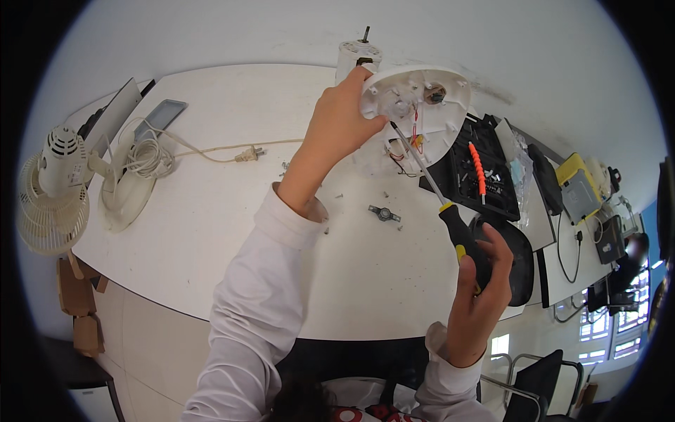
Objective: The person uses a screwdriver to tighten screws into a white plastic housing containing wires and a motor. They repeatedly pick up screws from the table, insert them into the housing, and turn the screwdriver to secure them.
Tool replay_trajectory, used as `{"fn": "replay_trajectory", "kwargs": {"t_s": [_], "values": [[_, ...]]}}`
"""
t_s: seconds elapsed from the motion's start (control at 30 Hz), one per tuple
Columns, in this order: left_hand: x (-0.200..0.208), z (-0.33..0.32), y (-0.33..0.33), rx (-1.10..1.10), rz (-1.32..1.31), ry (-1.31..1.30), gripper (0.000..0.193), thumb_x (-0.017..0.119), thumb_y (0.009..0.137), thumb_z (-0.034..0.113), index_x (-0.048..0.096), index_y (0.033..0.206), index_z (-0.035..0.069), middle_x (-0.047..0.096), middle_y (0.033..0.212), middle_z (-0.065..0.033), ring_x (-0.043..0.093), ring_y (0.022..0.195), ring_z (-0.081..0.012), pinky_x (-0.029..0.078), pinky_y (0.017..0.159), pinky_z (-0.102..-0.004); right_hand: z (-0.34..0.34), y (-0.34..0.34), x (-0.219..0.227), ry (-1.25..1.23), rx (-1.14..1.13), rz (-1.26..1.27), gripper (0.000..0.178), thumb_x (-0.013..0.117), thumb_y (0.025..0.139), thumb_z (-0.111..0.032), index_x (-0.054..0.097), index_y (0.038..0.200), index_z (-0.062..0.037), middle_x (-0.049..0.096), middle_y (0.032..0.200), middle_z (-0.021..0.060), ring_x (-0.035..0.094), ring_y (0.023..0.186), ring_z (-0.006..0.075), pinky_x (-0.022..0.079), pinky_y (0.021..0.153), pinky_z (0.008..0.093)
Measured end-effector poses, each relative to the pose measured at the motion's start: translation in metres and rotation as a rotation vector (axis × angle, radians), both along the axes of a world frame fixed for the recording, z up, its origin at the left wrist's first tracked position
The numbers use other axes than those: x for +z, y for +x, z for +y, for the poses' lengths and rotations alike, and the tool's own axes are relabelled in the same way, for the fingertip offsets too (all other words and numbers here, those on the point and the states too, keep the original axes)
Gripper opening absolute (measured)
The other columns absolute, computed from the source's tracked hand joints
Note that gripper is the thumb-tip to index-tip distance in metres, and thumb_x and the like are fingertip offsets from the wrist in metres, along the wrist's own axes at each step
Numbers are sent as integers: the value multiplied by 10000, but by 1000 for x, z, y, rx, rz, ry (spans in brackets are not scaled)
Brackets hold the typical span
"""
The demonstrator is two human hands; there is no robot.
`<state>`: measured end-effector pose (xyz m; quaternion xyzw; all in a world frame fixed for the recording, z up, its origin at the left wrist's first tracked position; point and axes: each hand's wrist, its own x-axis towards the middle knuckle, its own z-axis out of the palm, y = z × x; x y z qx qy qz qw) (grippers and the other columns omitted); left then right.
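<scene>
My left hand [346, 116] grips the rim of a white fan base [450, 123], tilted up so that its hollow underside shows. Red and dark wires run inside the base, and part of the interior is blurred. In my right hand [485, 281] is a screwdriver [460, 228] with a black and yellow handle. Its long shaft slants up and left, and the tip appears close to the base's inner edge, near my left thumb; contact cannot be made out. A white fan motor housing [359, 58] with an upright shaft stands behind the base.
Loose screws [386, 194] and a small dark metal bracket [384, 213] lie on the white table [351, 281]. An open black tool case [492, 176], holding an orange-handled screwdriver [477, 169], sits at right. At left are a small fan [56, 190], a coiled cord [149, 157] and its plug [247, 154].
</scene>
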<state>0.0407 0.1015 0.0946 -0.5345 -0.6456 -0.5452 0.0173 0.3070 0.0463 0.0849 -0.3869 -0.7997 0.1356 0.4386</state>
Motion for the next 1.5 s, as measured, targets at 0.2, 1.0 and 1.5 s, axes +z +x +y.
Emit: {"fn": "replay_trajectory", "kwargs": {"t_s": [0.2,1.0,1.5], "values": [[4,-2,2,-22,-47,-43,474,746,678,178,520,1074,45,578,772,-96,504,676,-199,430,646,-298,-4,4,-2,39,63,-88,528,680,752,25,445,1223,-23,491,1049,155,585,871,278,482,663,296],[2,0,2,-10,6,-16,488,748,678,169,514,1086,36,585,795,-113,528,696,-220,440,666,-306,-3,-4,-1,73,21,-115,431,706,735,16,495,1110,1,481,988,149,576,873,276,482,713,299],[3,0,3,-10,-1,-59,498,743,687,170,505,1104,41,596,812,-126,553,717,-245,452,676,-331,-4,-8,-5,-34,38,-82,423,699,769,-24,515,1146,29,539,952,140,579,806,258,484,704,307]]}}
